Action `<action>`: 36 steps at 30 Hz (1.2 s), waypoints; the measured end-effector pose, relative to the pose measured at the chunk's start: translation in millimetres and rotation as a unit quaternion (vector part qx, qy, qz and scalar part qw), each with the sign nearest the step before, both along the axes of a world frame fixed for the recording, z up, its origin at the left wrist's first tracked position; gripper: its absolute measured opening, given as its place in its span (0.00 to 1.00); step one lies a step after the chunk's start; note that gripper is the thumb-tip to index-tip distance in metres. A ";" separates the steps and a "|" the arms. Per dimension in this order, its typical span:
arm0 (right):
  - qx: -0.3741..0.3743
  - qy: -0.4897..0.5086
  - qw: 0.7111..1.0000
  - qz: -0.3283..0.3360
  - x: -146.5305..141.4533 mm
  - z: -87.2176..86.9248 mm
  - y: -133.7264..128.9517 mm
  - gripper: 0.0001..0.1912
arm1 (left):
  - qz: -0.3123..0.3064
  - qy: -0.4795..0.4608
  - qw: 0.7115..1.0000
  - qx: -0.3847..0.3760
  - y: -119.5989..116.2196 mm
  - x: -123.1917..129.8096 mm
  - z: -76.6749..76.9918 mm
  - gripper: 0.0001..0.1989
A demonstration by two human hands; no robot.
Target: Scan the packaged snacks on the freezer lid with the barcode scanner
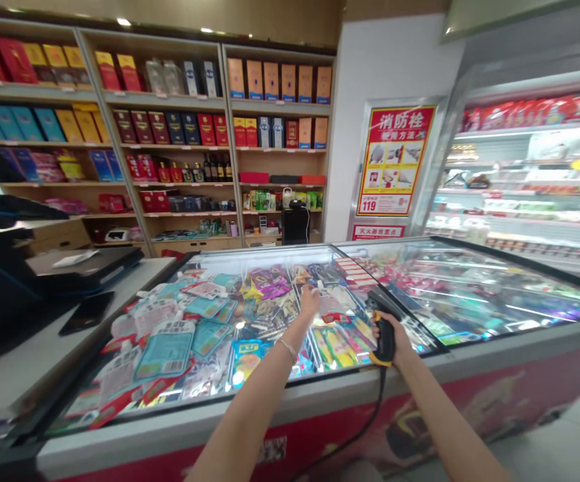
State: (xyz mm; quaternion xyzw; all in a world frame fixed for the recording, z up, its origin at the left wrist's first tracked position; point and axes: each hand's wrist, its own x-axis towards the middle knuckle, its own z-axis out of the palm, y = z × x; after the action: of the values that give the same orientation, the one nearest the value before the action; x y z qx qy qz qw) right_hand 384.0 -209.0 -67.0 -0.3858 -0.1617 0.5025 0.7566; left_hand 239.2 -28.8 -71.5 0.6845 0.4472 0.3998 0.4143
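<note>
My right hand (393,338) is wrapped round the grip of a black and yellow barcode scanner (384,340), above the front edge of a glass-topped freezer (270,405). The scanner's cable hangs down in front. My left hand (311,299) reaches over the glass, its fingers at a pale pouch with a red bottom (333,306); whether they grip it is too small to tell. Left of my arm, several blue and white pouches (165,349) lie piled on the glass. Other colourful packages show beneath the glass.
At the left, a counter (144,278) holds a dark phone (88,312) and a black device (89,264). Behind the freezer stand shelves of boxes (227,100). A lit display fridge (536,181) is at the right, beside a red and yellow poster (395,161).
</note>
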 end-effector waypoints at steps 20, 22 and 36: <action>-0.004 -0.018 1.000 -0.010 13.7 -3.5 5.8 0.08 | -0.202 0.321 0.880 0.286 -28.2 6.4 -18.2 0.23; 0.004 -0.015 1.000 -0.020 17.2 -4.9 5.9 0.08 | -0.210 0.331 0.874 0.288 -24.7 -5.0 -6.4 0.22; 0.019 -0.060 0.992 0.111 -96.9 50.7 86.9 0.05 | 0.275 0.357 0.863 0.226 60.5 -307.0 80.4 0.15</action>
State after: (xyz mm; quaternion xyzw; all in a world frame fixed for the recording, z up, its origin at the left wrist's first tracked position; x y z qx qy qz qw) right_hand 287.1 -122.1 -16.4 -0.3808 -0.2578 0.5562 0.6923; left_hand -67.8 31.7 8.8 0.7043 0.6323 0.3157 -0.0669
